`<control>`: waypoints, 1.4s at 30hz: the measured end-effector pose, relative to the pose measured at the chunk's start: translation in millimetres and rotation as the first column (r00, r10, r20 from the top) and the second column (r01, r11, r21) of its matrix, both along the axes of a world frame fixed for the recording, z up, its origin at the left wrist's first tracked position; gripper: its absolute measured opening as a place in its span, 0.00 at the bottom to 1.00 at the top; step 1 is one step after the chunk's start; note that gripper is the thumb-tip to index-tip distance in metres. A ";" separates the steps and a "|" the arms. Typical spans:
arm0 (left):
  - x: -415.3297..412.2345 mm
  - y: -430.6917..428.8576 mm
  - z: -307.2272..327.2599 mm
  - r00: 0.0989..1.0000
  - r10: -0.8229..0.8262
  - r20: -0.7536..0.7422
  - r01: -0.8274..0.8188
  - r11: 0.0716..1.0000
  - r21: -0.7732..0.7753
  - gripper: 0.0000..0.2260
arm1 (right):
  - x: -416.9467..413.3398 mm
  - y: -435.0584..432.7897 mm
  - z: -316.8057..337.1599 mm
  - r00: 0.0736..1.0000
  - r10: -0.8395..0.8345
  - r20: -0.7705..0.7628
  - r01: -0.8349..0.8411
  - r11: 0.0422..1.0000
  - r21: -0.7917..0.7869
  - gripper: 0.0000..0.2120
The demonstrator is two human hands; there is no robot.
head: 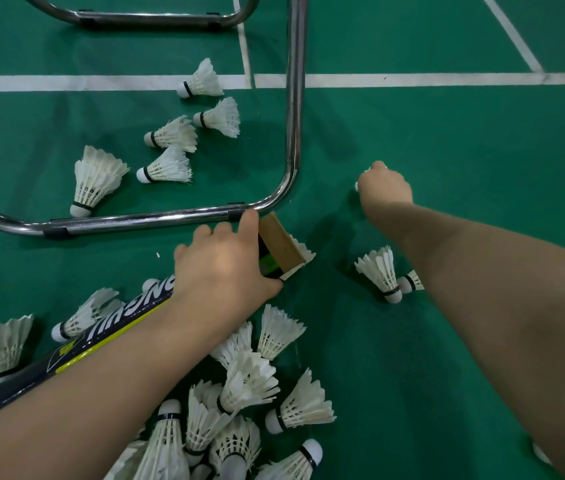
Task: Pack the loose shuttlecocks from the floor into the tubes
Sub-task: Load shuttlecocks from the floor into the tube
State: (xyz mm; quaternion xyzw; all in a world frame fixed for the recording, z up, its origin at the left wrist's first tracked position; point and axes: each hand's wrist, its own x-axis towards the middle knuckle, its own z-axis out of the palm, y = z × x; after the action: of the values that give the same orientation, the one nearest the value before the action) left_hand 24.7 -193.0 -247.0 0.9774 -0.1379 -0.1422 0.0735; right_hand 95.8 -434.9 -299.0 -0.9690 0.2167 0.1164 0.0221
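Shuttlecock (360,183) mostly hidden under right hand (385,188), fingers curled, probably pinching it, left hand (222,268) gripping tube (111,336) near its open end, feathers (306,252) showing at the mouth

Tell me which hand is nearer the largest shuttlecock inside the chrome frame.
Left. The left hand, gripping the tube, lies just across the frame bar from that shuttlecock; the right hand, holding another, is much farther right.
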 end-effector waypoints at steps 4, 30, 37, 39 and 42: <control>-1.9 1.0 -1.0 1.000 -0.003 0.008 0.003 1.000 0.000 0.36 | -6.1 -5.1 3.5 0.982 0.000 0.191 -0.004 1.000 0.021 0.08; -29.9 -12.2 1.4 0.998 -0.062 0.002 0.062 0.998 0.019 0.36 | -149.3 -80.8 -11.7 0.906 -0.395 0.155 0.351 0.902 0.250 0.20; -40.4 -27.4 0.9 0.994 -0.105 -0.040 0.107 0.994 0.026 0.36 | -157.5 -80.3 -9.5 0.866 -0.500 0.034 0.422 0.764 0.489 0.16; -43.1 -30.5 1.3 0.993 -0.109 -0.044 0.110 0.994 0.021 0.36 | -157.6 -77.4 -9.5 0.867 -0.497 0.047 0.406 0.756 0.514 0.13; -47.0 -33.1 1.6 0.992 -0.120 -0.038 0.120 0.993 0.007 0.35 | -157.6 -76.5 -2.5 0.867 -0.487 0.102 0.365 0.761 0.536 0.12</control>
State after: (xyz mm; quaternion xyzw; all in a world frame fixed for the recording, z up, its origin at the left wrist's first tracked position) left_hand -22.4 -226.0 -245.4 0.9649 -0.1945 -0.1651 0.0627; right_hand -61.8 -511.4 -301.5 -0.8606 0.3906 0.0447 0.3236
